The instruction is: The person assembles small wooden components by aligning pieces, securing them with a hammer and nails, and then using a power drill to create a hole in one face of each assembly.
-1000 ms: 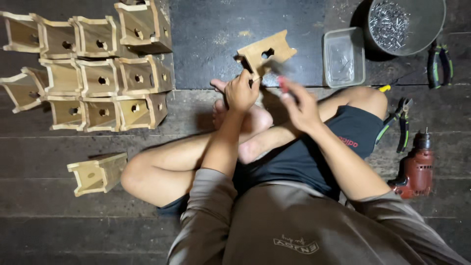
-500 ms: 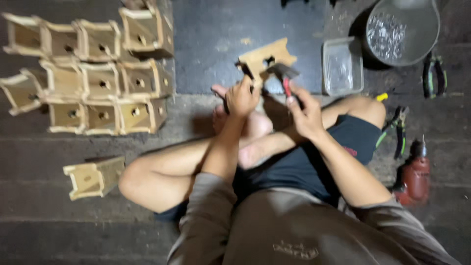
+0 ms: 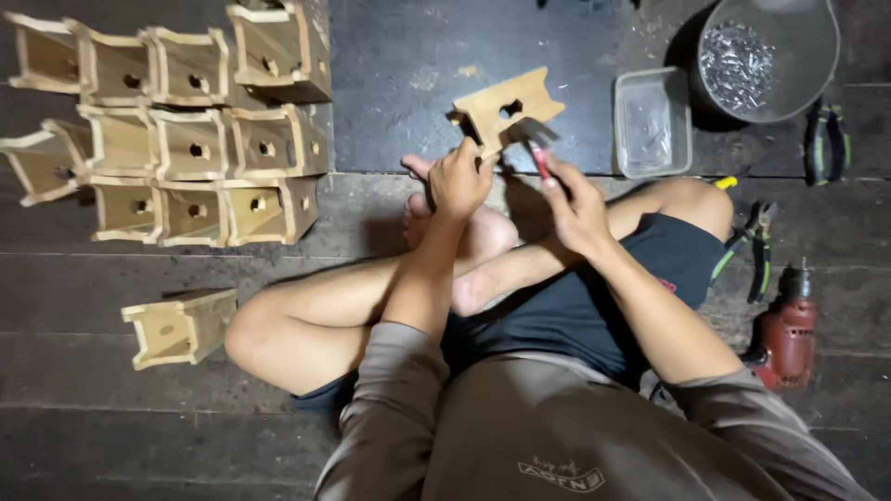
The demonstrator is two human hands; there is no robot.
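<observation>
I sit cross-legged on a plank floor. My left hand (image 3: pixel 459 181) grips the near lower edge of a small wooden box piece with a round hole (image 3: pixel 512 104), which rests tilted on a dark mat (image 3: pixel 408 83). My right hand (image 3: pixel 575 204) is closed around the red handle of a small hammer (image 3: pixel 536 148). The hammer's metal head lies against the near side of the wooden piece, just right of my left fingers. Whether a nail sits between my fingers is hidden.
Several finished wooden boxes (image 3: pixel 186 139) are stacked at the left, and one more (image 3: pixel 181 325) lies alone by my knee. A clear plastic tub (image 3: pixel 652 121), a metal bowl of nails (image 3: pixel 766 56), pliers (image 3: pixel 821 139), cutters (image 3: pixel 756 246) and a red drill (image 3: pixel 787 325) lie to the right.
My right hand has brought the hammer up and its head down against the wooden piece. My left hand keeps its hold on the piece.
</observation>
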